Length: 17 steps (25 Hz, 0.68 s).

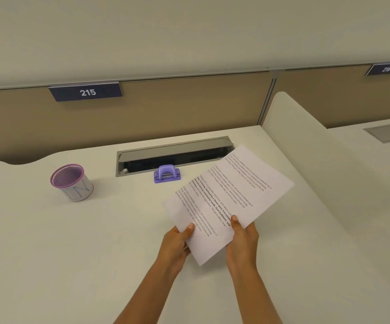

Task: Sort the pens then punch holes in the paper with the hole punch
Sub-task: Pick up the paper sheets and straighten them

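**Inspector:** Where was the paper (226, 202) at inspection?

**Assessor:** It was held above the counter (72, 253), tilted, with one short edge toward the person. The left grip (176, 242) pinched that edge near its left corner, thumb on top and fingers curled beneath. The right grip (243, 242) pinched it toward the right corner in the same manner. Neither grip held anything else.

**Inspector:** And the hole punch (167, 174)?

**Assessor:** It stood on the counter beyond the sheet, just in front of the cable tray (173, 153), and was not touching the paper. A purple mesh cup (71, 182) stood well to its left, and its contents could not be made out.

**Inspector:** Handling assessment?

**Assessor:** The paper was judged light, thin and limp, so the far end would likely sag or buckle if driven from the near edge alone. It was also judged easy to crease or tear. The recommended hold was one grip on each side, close to the edge entering the punch slot, keeping the paper flat and square under light pressure only
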{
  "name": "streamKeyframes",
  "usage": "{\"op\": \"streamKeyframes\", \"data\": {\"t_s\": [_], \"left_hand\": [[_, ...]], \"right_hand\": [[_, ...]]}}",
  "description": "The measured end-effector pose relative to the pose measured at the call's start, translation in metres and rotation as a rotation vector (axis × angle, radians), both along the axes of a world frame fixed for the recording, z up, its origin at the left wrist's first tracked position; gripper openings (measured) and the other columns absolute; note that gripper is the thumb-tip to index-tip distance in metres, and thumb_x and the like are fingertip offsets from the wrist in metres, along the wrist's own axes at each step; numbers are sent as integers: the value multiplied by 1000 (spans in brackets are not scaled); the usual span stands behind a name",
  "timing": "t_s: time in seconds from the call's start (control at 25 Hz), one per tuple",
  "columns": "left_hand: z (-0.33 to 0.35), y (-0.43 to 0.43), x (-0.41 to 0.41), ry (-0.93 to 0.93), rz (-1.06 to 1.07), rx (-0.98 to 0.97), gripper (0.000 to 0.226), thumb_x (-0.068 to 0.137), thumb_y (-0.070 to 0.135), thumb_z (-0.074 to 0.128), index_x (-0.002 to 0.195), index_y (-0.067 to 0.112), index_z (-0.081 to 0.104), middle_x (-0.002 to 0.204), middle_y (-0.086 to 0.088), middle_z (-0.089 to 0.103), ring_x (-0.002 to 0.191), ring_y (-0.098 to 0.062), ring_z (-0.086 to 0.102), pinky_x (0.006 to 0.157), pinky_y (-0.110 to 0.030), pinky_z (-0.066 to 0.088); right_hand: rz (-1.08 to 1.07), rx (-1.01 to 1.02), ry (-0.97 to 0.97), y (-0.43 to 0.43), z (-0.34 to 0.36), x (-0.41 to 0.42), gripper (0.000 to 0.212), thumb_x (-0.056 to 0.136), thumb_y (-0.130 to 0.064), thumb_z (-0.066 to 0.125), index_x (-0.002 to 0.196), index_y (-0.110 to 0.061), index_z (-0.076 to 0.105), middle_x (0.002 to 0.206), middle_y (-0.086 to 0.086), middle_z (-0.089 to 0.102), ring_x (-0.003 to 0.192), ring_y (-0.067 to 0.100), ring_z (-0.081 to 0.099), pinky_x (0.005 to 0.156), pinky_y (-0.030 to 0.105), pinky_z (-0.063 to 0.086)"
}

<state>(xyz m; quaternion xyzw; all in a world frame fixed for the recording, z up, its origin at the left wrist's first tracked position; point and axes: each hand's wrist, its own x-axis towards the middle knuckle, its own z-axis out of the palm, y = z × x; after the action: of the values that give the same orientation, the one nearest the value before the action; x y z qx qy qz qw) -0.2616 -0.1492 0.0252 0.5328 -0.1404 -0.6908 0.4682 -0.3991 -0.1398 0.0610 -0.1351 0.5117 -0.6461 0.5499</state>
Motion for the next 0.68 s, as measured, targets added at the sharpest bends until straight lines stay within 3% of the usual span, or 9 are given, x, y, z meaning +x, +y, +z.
{"op": "streamKeyframes", "data": {"t_s": [0.2,0.32,0.4,0.52,0.68], "left_hand": [[1,-37,28,-271,-150,-102,26,89,18,64,113,8,65,103,-7,73,86,-20,70,74,-32,56],[1,-86,63,-881,-127,-139,34,90,30,61,117,10,63,108,-9,69,97,-26,67,90,-40,53],[4,-118,81,-1229,-171,-225,34,92,30,58,121,11,60,116,-10,67,106,-29,63,93,-39,48],[8,-164,91,-1433,-293,-377,41,94,24,55,131,7,53,129,-16,58,116,-33,55,96,-42,45],[0,-210,93,-1632,-651,-368,47,93,20,57,137,8,44,134,-16,52,120,-33,51,99,-43,43]], "right_hand": [[-35,60,86,-11,-7,-14,32,97,-3,49,120,-22,61,115,-1,70,104,19,67,93,43,52],[-11,87,90,-22,-9,-30,32,97,-3,49,122,-20,61,111,-2,70,99,17,67,86,40,53],[28,91,71,-26,-10,-41,31,97,-3,50,121,-19,62,114,1,70,104,21,66,83,37,53],[97,103,68,-30,-13,-53,33,96,-2,52,123,-17,61,118,4,70,109,24,66,86,39,53],[158,149,83,-31,-21,-63,34,95,-3,53,126,-15,60,120,6,70,111,27,65,97,48,50]]}}
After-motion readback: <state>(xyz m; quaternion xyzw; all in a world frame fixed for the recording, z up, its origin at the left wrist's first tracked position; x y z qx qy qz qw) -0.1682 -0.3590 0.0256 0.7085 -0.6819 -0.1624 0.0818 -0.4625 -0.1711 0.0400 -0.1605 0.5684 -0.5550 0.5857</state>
